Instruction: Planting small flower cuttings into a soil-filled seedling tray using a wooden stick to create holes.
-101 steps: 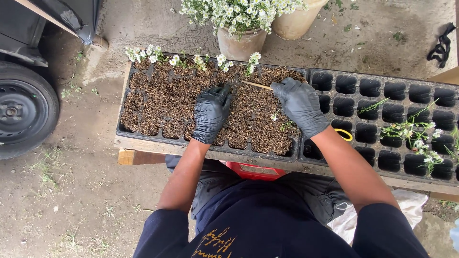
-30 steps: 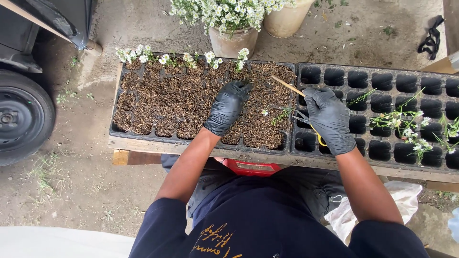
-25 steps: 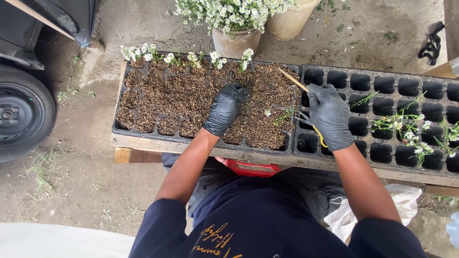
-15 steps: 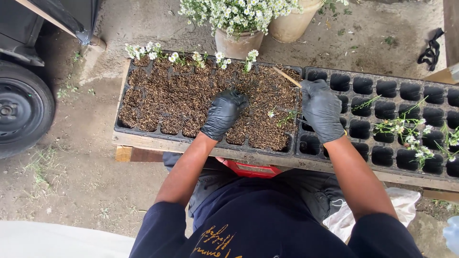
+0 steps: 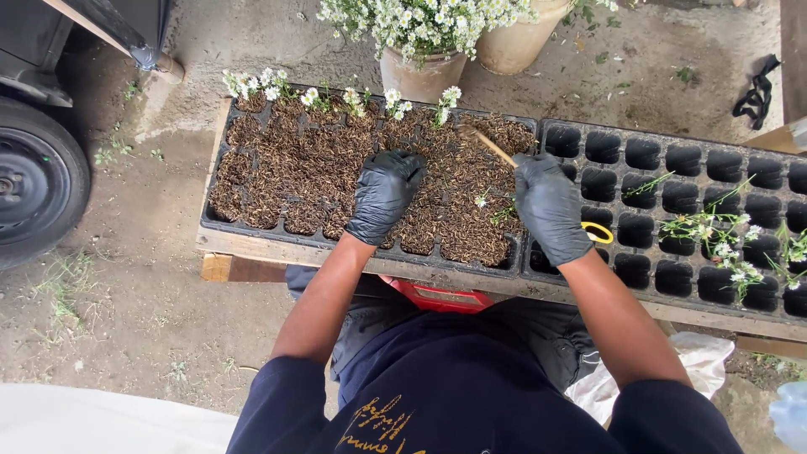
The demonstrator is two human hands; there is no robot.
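A black seedling tray (image 5: 220,225) filled with brown mulch lies in front of me, with small white-flowered cuttings (image 5: 252,82) standing along its far row. My left hand (image 5: 382,195), in a black glove, rests flat on the mulch near the tray's middle. My right hand (image 5: 548,206), also gloved, grips a thin wooden stick (image 5: 483,142) that points up-left over the mulch. A loose white-flowered cutting (image 5: 492,206) lies on the mulch just left of my right hand. Yellow-handled scissors (image 5: 599,233) peek out beside that hand.
An empty black cell tray (image 5: 698,160) adjoins on the right, with loose flowering cuttings (image 5: 723,240) lying across it. Two clay pots (image 5: 420,76) of white flowers stand behind. A car tyre (image 5: 34,189) is at the left. The trays sit on a wooden board (image 5: 277,262).
My right hand has moved left from over the empty tray to the edge of the filled tray, still carrying the stick. My left hand has stayed on the mulch.
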